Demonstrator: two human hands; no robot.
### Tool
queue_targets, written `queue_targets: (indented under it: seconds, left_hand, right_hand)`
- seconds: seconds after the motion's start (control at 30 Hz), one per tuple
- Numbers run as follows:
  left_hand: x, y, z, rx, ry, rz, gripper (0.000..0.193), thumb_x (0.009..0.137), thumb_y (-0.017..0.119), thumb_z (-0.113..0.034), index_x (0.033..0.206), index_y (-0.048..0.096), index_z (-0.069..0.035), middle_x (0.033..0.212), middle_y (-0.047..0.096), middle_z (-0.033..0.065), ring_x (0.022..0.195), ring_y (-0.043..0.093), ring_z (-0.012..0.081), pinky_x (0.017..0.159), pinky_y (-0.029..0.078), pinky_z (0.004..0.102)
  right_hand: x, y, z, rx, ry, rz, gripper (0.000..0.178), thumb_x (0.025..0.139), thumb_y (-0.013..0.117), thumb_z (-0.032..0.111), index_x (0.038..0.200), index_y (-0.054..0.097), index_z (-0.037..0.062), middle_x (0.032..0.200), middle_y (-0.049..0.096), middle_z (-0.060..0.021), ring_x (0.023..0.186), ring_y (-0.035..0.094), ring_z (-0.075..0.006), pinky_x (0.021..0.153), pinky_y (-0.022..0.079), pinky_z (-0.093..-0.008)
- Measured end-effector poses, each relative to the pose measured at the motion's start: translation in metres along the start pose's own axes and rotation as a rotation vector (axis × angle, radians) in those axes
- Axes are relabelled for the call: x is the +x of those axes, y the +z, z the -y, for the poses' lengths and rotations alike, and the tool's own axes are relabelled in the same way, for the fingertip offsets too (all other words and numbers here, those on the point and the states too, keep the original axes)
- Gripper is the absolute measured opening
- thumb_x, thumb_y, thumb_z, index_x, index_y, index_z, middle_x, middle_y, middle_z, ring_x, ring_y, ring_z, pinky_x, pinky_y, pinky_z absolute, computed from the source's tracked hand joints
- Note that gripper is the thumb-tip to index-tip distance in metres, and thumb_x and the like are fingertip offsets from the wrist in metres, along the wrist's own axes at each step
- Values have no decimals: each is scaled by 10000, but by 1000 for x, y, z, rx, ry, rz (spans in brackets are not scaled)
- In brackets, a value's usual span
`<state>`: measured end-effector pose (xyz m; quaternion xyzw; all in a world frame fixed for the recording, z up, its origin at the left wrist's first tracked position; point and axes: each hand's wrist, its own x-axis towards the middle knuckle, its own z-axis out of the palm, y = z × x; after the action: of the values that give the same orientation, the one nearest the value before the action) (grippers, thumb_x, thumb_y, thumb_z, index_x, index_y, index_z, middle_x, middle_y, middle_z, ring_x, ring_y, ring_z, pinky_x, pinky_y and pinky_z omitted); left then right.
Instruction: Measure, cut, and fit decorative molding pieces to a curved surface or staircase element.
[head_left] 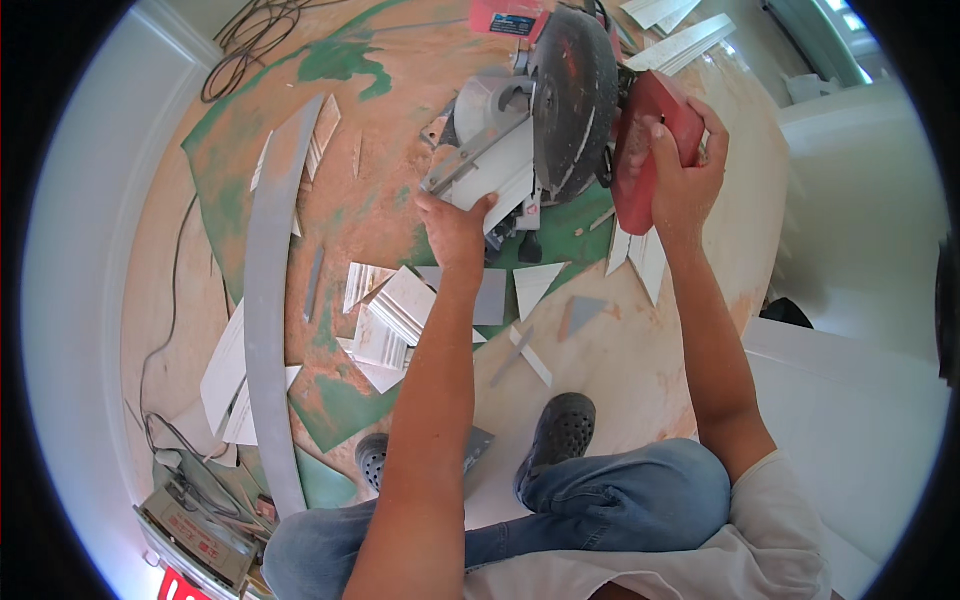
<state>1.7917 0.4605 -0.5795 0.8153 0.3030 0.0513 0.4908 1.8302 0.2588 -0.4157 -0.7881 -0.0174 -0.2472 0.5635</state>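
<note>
In front of me on the floor stands a miter saw (576,105) with a round black blade guard and a red housing. My right hand (690,170) is closed around the red saw handle (643,150) on its right side. With my left hand (457,225) I grip a white piece of trim moulding (508,187), which lies against the metal fence (470,160) left of the guard. My left thumb points toward the guard, and the fingertips are partly hidden. The black guard hides the blade.
White trim offcuts (400,310) lie between my feet and the saw. A long grey strip (270,230) runs along the left. Sawdust covers a green sheet (345,410). Cables (250,40) coil at the far left; a box of tools (200,535) stands at the near left.
</note>
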Motion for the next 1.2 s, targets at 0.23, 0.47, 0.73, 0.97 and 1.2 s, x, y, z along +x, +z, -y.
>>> queue_targets:
  seconds: [0.23,0.47,0.73,0.97,1.2]
  left_hand:
    - [3,-1,-5,-10,-62,19,928,698,955,-361,1262,377,97,1283,528,328,1241,553,487,1040,489,520]
    - [2,-1,-6,-13,-86,32,916,721,943,-344,1272,357,94,1310,503,330,1244,547,496,1042,487,522]
    - [6,5,1,-12,-50,29,906,732,939,-315,1276,341,94,1314,484,336,1256,539,488,1058,478,525]
    - [6,6,4,18,-61,27,926,731,941,-333,1286,334,92,1332,467,345,1258,536,494,1049,499,517]
    - [4,6,1,23,-65,28,988,733,925,-331,1361,269,59,1337,465,329,1213,563,531,1033,512,534]
  right_hand:
    - [-15,1,-10,17,-66,-13,464,947,668,-5,1368,478,25,1249,578,-151,716,654,-153,658,547,-286]
    - [-15,-4,-17,112,28,60,464,938,676,-4,1361,485,18,1232,581,-133,788,658,-147,732,552,-297]
    - [7,-4,3,104,44,56,449,929,705,42,1329,500,34,1049,654,-137,679,656,-147,662,551,-296]
    - [38,1,26,12,-2,73,422,926,719,84,1293,513,41,909,671,-111,623,649,-135,579,541,-294]
    - [45,-3,24,-7,30,90,418,946,693,85,1324,519,49,956,709,-110,677,671,-129,601,563,-274]
